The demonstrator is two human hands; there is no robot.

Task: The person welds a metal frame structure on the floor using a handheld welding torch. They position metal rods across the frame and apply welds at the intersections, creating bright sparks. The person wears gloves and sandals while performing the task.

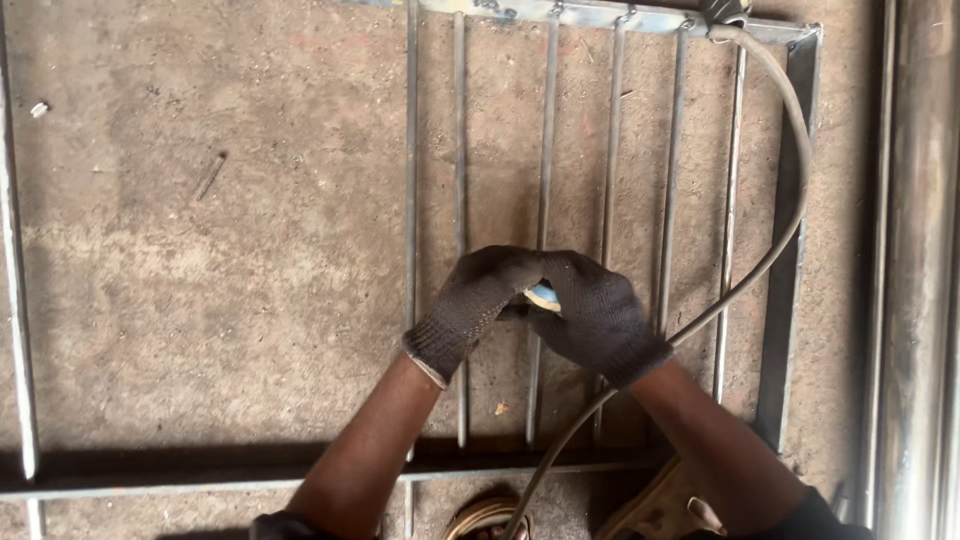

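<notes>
Head view looked straight down on a metal grille frame (800,250) lying flat on a rough concrete floor (200,250), its thin vertical bars (545,150) running from the top edge of the frame toward the lower middle. Both hands met at the centre of the picture, over the bars. The left hand (475,305), in a dark knitted glove, was curled closed, its fingertips pressed against the right hand. The right hand (600,315), gloved the same way, was also closed, and between the two sat a small pale blue and yellowish object (543,296), pinched where the fingers met; its kind could not be told, as most of it was hidden by the gloves. A grey cable (775,240) curved down from the upper right corner of the frame, passed just beside the right wrist and ran off at the bottom centre. A sandalled foot (490,518) showed at the bottom edge, and a thick steel pipe (920,270) lay along the right side.
</notes>
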